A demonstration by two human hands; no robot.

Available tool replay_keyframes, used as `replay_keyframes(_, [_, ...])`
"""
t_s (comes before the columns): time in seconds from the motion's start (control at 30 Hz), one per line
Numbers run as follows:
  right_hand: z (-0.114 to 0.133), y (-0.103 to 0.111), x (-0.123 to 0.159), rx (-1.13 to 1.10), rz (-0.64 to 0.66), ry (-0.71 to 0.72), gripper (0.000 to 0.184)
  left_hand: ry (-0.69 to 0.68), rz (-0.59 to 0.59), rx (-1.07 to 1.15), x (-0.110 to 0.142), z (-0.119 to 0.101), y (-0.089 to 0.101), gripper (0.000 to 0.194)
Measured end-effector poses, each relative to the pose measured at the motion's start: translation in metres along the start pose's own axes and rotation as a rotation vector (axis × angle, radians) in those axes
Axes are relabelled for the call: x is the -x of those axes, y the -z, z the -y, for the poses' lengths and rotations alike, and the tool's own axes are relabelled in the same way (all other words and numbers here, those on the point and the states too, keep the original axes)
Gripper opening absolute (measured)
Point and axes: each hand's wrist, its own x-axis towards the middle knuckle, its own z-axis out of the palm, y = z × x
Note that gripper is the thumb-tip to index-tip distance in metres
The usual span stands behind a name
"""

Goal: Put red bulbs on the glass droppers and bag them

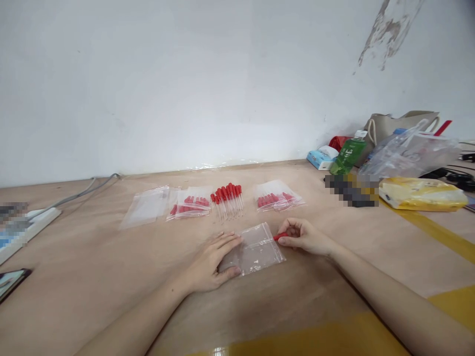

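Observation:
My left hand (213,261) lies flat with fingers stretched out on the left end of a clear zip bag (260,249) on the wooden table. My right hand (302,236) pinches the red bulb of a dropper (281,236) at the bag's right opening; the glass part reaches into the bag. Beyond the bag, a row of loose red-bulbed droppers (228,198) lies on the table. Filled zip bags of droppers sit on both sides of the row (191,203) (277,199).
An empty clear bag (146,206) lies at the far left of the row. A power strip (27,225) and a phone (11,281) sit at the left edge. A green bottle (349,155), tissue packs, plastic bags and a yellow pack (423,194) crowd the right.

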Motion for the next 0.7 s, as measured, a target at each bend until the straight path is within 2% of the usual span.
replay_keyframes(0.13, [-0.001, -0.010, -0.003, -0.095, 0.065, 0.145, 0.026, -0.003, 0.003, -0.010, 0.000, -0.001, 0.001, 0.057])
replay_keyframes(0.3, [-0.002, -0.020, -0.008, -0.133, 0.165, 0.057, 0.032, -0.012, -0.002, -0.002, -0.001, 0.000, -0.001, 0.056])
replay_keyframes(0.47, [-0.006, -0.017, -0.011, -0.077, 0.122, 0.004, 0.031, 0.005, -0.049, 0.070, -0.001, 0.000, -0.002, 0.056])
replay_keyframes(0.57, [-0.009, -0.015, -0.012, -0.033, 0.082, -0.019, 0.029, 0.031, -0.099, 0.127, 0.000, 0.003, -0.002, 0.047])
replay_keyframes(0.7, [-0.004, -0.016, -0.010, 0.123, 0.066, 0.053, 0.029, 0.016, -0.102, 0.156, -0.001, 0.007, -0.002, 0.037])
